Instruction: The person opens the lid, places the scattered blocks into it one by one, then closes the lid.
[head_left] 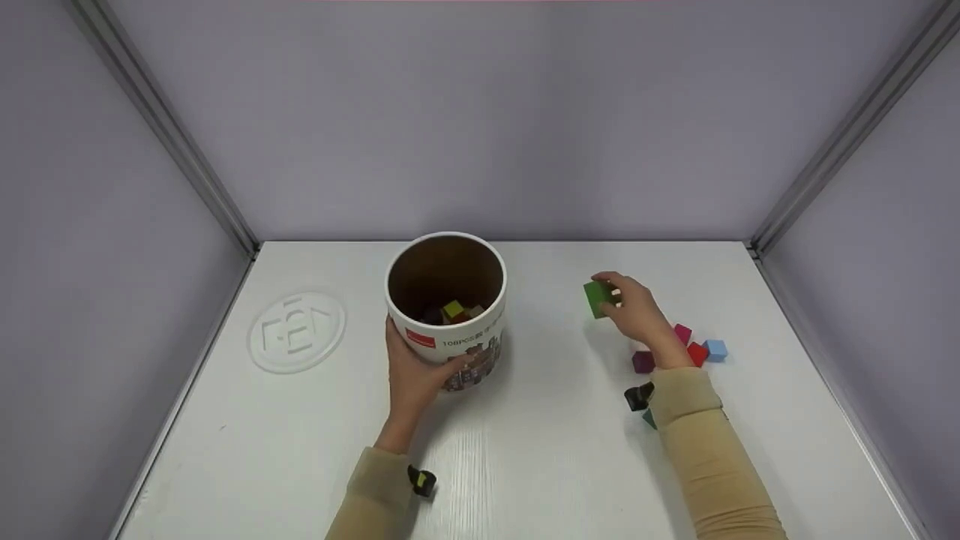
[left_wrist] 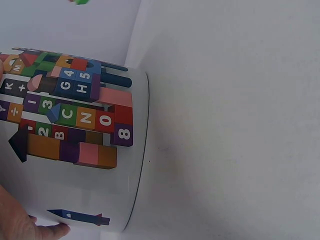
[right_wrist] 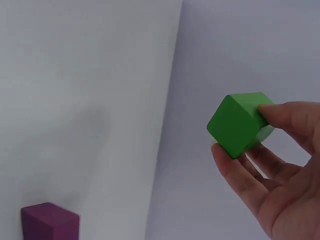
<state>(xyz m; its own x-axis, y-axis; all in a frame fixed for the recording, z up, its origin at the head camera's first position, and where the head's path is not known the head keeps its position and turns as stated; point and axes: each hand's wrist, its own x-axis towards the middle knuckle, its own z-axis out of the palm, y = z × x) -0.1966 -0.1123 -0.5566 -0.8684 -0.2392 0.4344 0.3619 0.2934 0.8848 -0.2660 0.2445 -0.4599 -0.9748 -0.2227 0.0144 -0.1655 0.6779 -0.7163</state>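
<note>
My left hand (head_left: 416, 379) grips the near left side of a white round tub (head_left: 480, 341), thumb across its printed front. The tub stands upright with its top uncovered, and several blocks lie inside, a yellow block (head_left: 453, 308) among them. Coloured lettered blocks are printed on the tub's wall (left_wrist: 75, 185) in the left wrist view. To the right, my right hand (head_left: 634, 311) pinches a green cube block (head_left: 596, 300) between thumb and fingers, above the table. The right wrist view shows the green block (right_wrist: 237, 122) held at the fingertips.
A round translucent lid (head_left: 296, 332) with raised letters lies at left. Around my right forearm lie a purple block (head_left: 643, 361), a pink block (head_left: 682, 334), a red block (head_left: 697, 352), a light blue block (head_left: 716, 350) and a dark green block (head_left: 650, 418). Panels enclose the white table (head_left: 540, 450).
</note>
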